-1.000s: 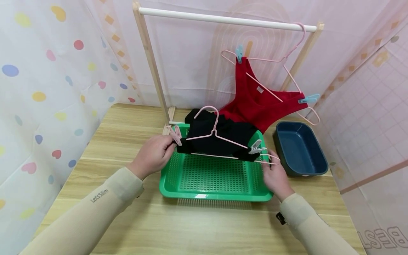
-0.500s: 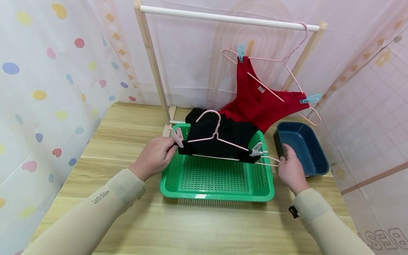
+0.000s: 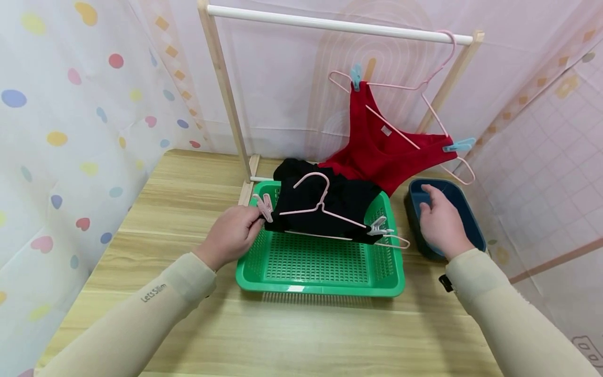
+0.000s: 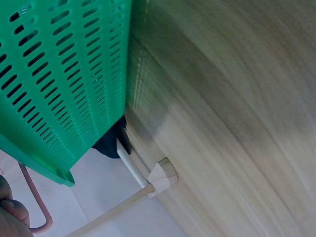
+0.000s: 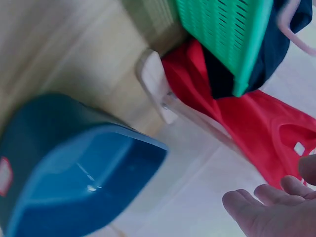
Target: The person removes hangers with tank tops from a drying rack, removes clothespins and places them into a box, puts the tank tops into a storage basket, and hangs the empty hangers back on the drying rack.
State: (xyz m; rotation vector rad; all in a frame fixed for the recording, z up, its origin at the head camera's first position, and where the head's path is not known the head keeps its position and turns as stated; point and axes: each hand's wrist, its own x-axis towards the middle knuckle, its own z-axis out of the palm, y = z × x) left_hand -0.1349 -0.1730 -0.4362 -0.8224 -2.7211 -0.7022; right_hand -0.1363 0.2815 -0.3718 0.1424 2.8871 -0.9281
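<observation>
Wood-grain desk (image 3: 306, 340), patterned curtain (image 3: 278, 99) behind the green basket (image 3: 330, 289).
Over it, pink hanger (image 3: 321, 206) with clipped black garment (image 3: 348, 196): left grip (image 3: 231, 233) pinching the hanger's end, right grip (image 3: 442, 222) spread.

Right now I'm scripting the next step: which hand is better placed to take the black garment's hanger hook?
Probably the right hand: free, fingers extended, while the left hand grips one end of the hanger.

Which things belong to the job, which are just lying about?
Job: pink hanger in left hand, black garment, pink clip, white clip, green basket; likely blue tub by right hand, rack.
Aside, probably: red top, already hung; patterned curtain.
</observation>
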